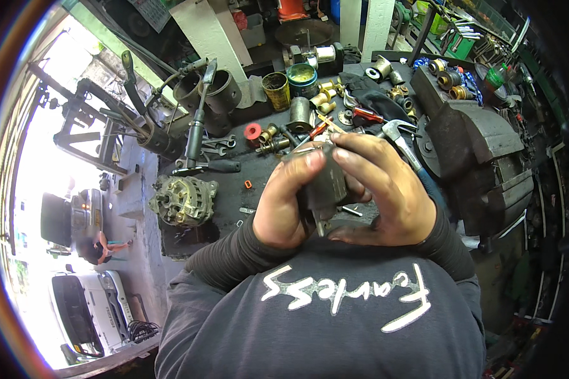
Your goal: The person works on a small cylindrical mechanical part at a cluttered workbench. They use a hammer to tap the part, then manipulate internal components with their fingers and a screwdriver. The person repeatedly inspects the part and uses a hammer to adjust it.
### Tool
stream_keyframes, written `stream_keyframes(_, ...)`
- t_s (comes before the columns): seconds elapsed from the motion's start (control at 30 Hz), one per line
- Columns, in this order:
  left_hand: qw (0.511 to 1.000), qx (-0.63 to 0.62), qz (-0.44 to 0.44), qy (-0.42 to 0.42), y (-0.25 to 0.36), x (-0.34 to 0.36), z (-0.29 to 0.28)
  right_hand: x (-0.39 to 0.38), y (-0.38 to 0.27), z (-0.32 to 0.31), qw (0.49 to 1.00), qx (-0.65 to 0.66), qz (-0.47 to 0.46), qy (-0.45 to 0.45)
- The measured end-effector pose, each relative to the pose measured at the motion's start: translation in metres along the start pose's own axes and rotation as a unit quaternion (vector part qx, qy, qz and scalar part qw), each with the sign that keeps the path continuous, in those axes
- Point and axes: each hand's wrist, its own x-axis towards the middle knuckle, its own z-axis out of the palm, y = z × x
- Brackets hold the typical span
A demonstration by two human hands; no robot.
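Close to my chest, I hold a dark, block-shaped part (327,189) between both hands; a short metal stud sticks out of its near end. My left hand (279,205) is closed around its left side, with the thumb lying along the top. The fingers of my right hand (392,183) curl over its far and right sides, while the right thumb stays by the stud. My fingers hide much of the part, so its exact kind does not show. On the bench (234,180) to the left sits an alternator (182,201) with a slotted metal housing.
Beyond my hands lie a claw hammer (406,142), a red-handled screwdriver (367,114), several spanners (220,146) and brass fittings. Open tins, a yellow one (276,91) and a teal one (302,79), stand behind. A bulky dark vise-like block (480,151) is at right.
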Motion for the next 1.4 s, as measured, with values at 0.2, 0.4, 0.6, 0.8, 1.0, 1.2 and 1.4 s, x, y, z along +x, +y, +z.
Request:
stream_keyframes(0.2, 0.996, 0.077, 0.025, -0.033, 0.001, -0.011, 0.005, -0.01, -0.001, 0.012, 0.996, -0.035, -0.058, 0.054)
stream_keyframes(0.4, 0.972, 0.185, 0.044, -0.139, 0.003, -0.013, -0.006, -0.02, -0.001, 0.013, 0.98, -0.111, -0.128, 0.105)
stream_keyframes(0.6, 0.939, 0.251, 0.111, -0.207, -0.002, -0.015, -0.005, -0.022, 0.0, 0.011, 0.965, -0.118, -0.185, 0.144)
stream_keyframes(0.8, 0.944, 0.242, 0.075, -0.21, 0.0, -0.022, 0.003, -0.018, -0.007, 0.005, 0.952, -0.157, -0.209, 0.16)
stream_keyframes(1.0, 0.902, 0.335, 0.148, -0.23, 0.002, -0.019, 0.005, -0.019, -0.009, 0.007, 0.95, -0.15, -0.195, 0.19)
stream_keyframes(1.2, 0.945, 0.253, 0.078, -0.189, 0.001, -0.023, 0.01, -0.018, -0.012, 0.01, 0.958, -0.115, -0.166, 0.203)
stream_keyframes(1.4, 0.989, 0.1, -0.034, -0.104, 0.0, -0.027, 0.024, -0.016, -0.009, 0.01, 0.961, -0.099, -0.158, 0.206)
